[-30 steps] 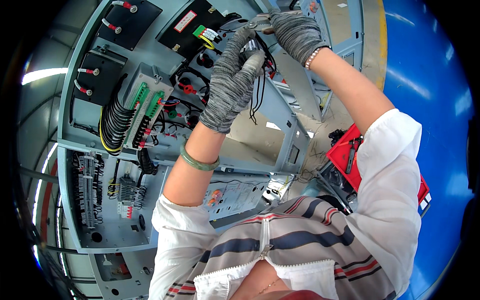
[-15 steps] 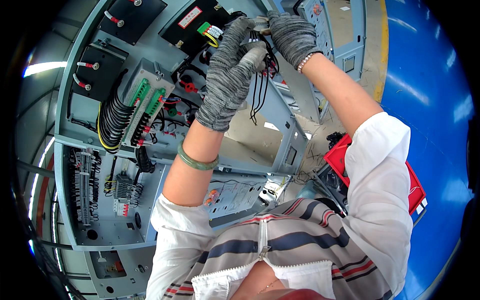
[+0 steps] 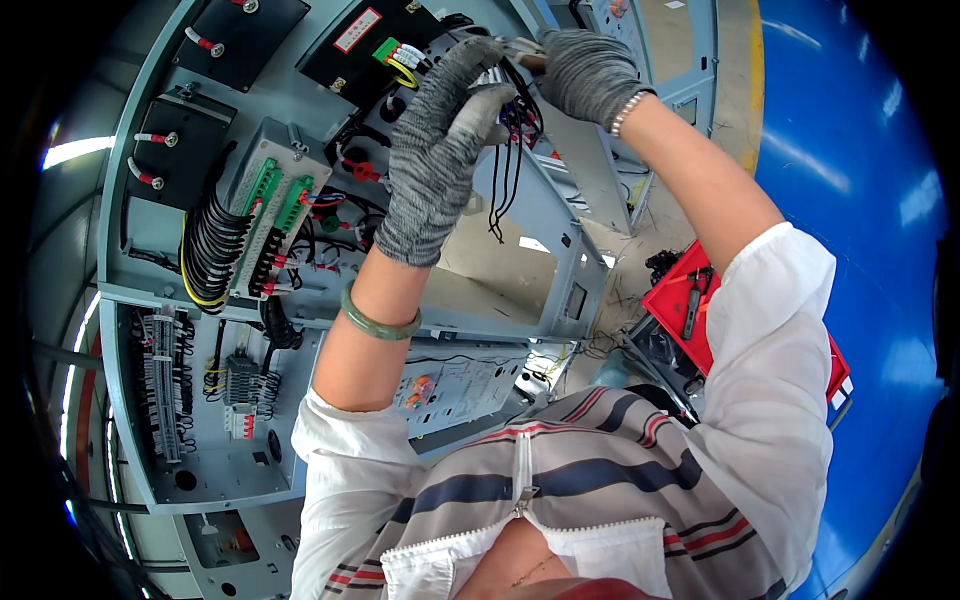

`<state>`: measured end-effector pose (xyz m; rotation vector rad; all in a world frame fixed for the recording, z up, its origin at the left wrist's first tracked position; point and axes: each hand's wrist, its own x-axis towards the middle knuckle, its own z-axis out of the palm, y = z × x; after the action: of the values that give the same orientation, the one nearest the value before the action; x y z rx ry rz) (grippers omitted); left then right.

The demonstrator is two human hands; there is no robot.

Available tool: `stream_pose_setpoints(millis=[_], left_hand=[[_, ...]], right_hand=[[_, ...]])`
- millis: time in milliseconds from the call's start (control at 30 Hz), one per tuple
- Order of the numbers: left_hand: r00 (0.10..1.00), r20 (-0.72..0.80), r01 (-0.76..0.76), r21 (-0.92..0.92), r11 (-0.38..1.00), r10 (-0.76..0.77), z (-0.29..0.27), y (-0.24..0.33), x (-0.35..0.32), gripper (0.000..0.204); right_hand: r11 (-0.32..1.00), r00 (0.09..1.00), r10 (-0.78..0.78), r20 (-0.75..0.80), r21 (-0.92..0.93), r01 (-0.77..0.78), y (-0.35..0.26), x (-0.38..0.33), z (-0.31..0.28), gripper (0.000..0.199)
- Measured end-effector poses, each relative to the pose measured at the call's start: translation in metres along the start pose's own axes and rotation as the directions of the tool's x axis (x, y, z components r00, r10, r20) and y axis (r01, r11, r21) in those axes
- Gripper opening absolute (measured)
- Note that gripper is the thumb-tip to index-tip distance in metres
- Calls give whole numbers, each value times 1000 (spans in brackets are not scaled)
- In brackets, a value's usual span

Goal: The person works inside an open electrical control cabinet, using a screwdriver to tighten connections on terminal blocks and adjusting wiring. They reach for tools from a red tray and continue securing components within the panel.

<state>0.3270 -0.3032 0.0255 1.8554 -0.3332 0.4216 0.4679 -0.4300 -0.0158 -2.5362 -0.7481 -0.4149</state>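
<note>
Gripping a tool (image 3: 522,45), the right hand (image 3: 590,76) sits beside black wires (image 3: 519,122).

red tray (image 3: 668,294): dark tool (image 3: 691,310) lying inside | beige floor (image 3: 733,100): thin dark strands (image 3: 601,343) scattered | blue floor (image 3: 830,110) alongside

Your left hand (image 3: 430,165) covers the upper ends of the black wires (image 3: 506,185), so you can't tell what its fingertips meet there. Your right hand (image 3: 592,78) wraps the tool (image 3: 528,60) and hides most of it; the bit showing is too small and blurred to name. The top edge cuts off the upper black plate (image 3: 240,45) and the cabinet (image 3: 225,478). Your right sleeve (image 3: 770,300) hides the middle of the red tray (image 3: 667,291). The label (image 3: 357,30) bears print too small to read.
</note>
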Motion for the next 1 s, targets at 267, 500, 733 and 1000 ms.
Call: stream_pose_setpoints(millis=[267,500,733,1000], left_hand=[[752,615,66,291,955,-239,1,7,-86,59],[535,570,287,572,769,-624,-8,-37,-160,61],[579,450,466,502,728,-680,-8,-43,-202,45],[557,391,564,470,679,-733,-16,-47,-228,42]], right_hand=[[936,967,124,223,297,-189,72,-55,63,37],[901,847,73,526,329,-282,67,-64,63,41],[767,777,67,626,466,-441,57,-51,72,40],[711,744,46,666,502,-493,60,-46,86,43]])
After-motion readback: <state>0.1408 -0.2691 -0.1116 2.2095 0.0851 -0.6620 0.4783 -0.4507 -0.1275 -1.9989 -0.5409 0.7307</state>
